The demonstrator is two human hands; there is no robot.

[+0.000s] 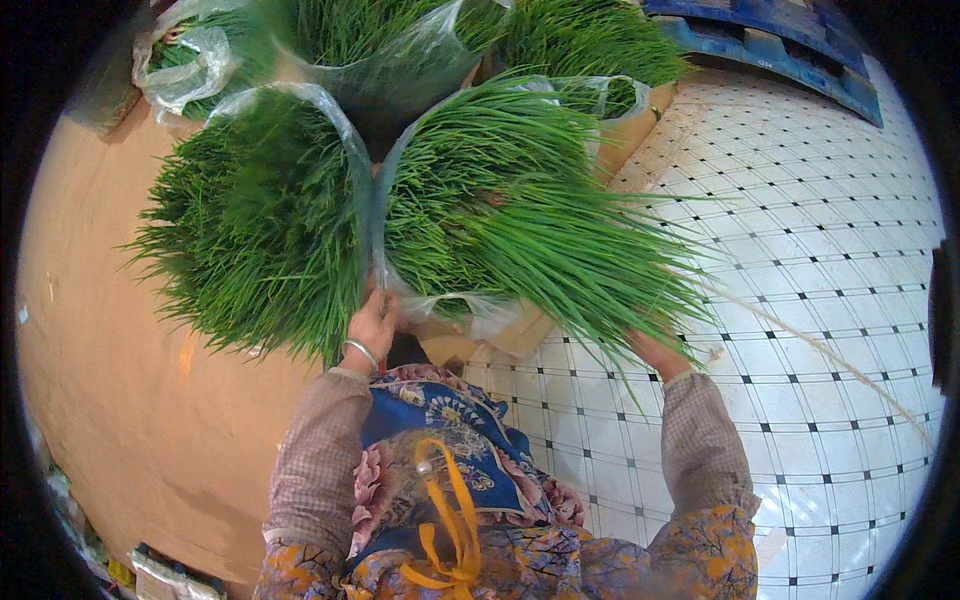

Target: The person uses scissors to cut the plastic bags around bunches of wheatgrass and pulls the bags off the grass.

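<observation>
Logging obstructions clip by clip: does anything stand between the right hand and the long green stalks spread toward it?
Nothing visible does. The right hand is at the drooping ends of the long green stalks, which hide its fingers; nothing else shows between them. Its grip cannot be seen.

The person's left arm [318, 440] reaches forward and slightly inward, the left hand [373, 326] showing its back, fingers bent. The right arm [703, 440] is spread wider, the right hand [657, 352] angled inward, its fingers hidden from sight.
</observation>
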